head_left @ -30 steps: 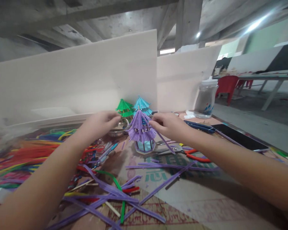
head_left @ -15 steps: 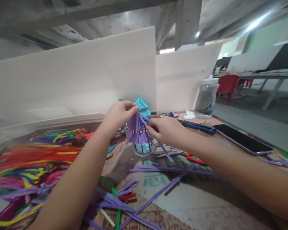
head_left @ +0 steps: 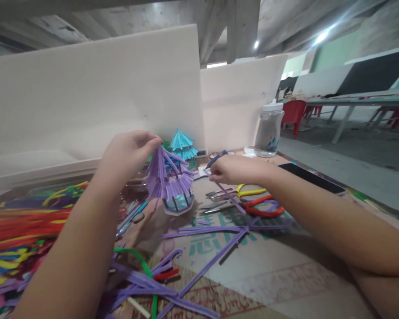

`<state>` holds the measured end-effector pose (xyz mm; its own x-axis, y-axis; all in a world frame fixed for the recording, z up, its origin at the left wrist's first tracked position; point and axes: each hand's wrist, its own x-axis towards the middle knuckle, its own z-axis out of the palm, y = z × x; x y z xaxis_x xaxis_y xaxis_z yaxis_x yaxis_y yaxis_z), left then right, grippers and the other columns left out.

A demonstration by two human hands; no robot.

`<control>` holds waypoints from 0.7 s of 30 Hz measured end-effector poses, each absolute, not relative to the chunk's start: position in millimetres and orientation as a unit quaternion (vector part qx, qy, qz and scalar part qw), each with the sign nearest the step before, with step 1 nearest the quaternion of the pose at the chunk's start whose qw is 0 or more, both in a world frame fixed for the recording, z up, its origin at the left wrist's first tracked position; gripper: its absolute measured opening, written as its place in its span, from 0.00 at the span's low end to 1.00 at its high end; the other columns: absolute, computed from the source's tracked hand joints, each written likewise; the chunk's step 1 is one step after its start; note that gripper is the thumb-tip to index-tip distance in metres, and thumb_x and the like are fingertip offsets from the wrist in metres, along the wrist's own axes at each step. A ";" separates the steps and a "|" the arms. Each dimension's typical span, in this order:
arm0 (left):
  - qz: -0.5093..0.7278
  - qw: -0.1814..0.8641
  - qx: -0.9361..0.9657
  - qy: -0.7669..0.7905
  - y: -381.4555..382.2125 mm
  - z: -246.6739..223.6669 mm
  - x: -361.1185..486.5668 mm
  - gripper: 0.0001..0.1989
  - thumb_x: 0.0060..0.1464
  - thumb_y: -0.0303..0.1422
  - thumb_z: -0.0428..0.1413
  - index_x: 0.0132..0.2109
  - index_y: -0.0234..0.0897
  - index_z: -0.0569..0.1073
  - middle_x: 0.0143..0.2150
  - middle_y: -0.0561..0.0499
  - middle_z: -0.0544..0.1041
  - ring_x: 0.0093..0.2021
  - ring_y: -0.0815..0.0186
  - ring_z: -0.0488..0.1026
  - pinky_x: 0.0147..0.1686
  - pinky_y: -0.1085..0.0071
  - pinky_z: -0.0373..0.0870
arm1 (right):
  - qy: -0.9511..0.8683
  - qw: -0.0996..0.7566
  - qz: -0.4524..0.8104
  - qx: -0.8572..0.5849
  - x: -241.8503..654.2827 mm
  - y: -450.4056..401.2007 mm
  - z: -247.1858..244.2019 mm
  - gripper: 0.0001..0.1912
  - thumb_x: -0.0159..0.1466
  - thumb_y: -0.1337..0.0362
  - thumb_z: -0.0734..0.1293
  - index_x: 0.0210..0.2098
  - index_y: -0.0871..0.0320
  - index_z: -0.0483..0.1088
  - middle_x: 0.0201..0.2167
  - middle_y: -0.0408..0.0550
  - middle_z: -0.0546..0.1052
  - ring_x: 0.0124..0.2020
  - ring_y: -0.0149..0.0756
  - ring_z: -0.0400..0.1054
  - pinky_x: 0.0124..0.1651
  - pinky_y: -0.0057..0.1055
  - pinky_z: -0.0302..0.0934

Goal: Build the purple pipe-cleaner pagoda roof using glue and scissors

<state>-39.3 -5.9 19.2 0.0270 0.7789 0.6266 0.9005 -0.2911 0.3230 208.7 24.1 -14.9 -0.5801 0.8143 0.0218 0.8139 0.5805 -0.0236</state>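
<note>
My left hand (head_left: 133, 153) pinches the peak of a small purple-roofed pavilion model (head_left: 168, 179). Its roof is built of fuzzy pipe-cleaner strips over dark posts, and its base is pale blue; it leans to one side. My right hand (head_left: 231, 170) is closed on a purple pipe cleaner (head_left: 229, 197) that slants down from the fingers, apart from the model. Under that hand lie red-handled scissors (head_left: 264, 207) and yellow-handled pliers (head_left: 251, 190). Behind the purple roof stands a light-blue tiered roof model (head_left: 182, 144).
Loose purple pipe cleaners (head_left: 216, 261) cross the board in front. A heap of coloured pipe cleaners (head_left: 23, 230) fills the left. A clear water bottle (head_left: 268, 130) and a phone (head_left: 310, 178) stand and lie at right. White panels (head_left: 96, 93) rise behind.
My right hand has drawn away from the purple roof to the right with a pipe cleaner. My left hand stays at the peak. The view has turned slightly right.
</note>
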 end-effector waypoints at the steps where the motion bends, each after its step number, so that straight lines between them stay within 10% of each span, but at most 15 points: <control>1: -0.373 0.082 -0.712 -0.589 -6.5 19.8 -41.5 0.15 0.56 0.43 0.54 0.39 0.38 0.80 0.34 0.49 0.81 0.36 0.60 0.74 0.37 0.69 0.66 | -0.891 0.001 0.042 -0.452 208.5 28.8 -17.5 0.15 0.67 0.58 0.62 0.31 0.58 0.75 0.27 0.47 0.78 0.25 0.31 0.65 0.27 0.29 0.49; 11: -0.351 0.048 -0.733 -0.581 -3.3 14.9 -37.5 0.17 0.55 0.43 0.53 0.39 0.37 0.81 0.33 0.49 0.81 0.33 0.60 0.74 0.34 0.68 0.65 | -0.778 0.123 -0.064 -0.613 274.9 117.6 -54.0 0.17 0.60 0.52 0.70 0.41 0.58 0.80 0.34 0.61 0.81 0.42 0.53 0.74 0.37 0.37 0.59; 21: -0.363 -0.036 -0.748 -0.554 2.7 7.8 -32.6 0.16 0.56 0.43 0.55 0.40 0.36 0.81 0.32 0.49 0.80 0.30 0.64 0.72 0.29 0.70 0.64 | -0.804 0.244 0.088 -0.535 268.2 150.2 -112.2 0.22 0.63 0.59 0.69 0.55 0.58 0.72 0.49 0.54 0.80 0.46 0.42 0.74 0.46 0.31 0.66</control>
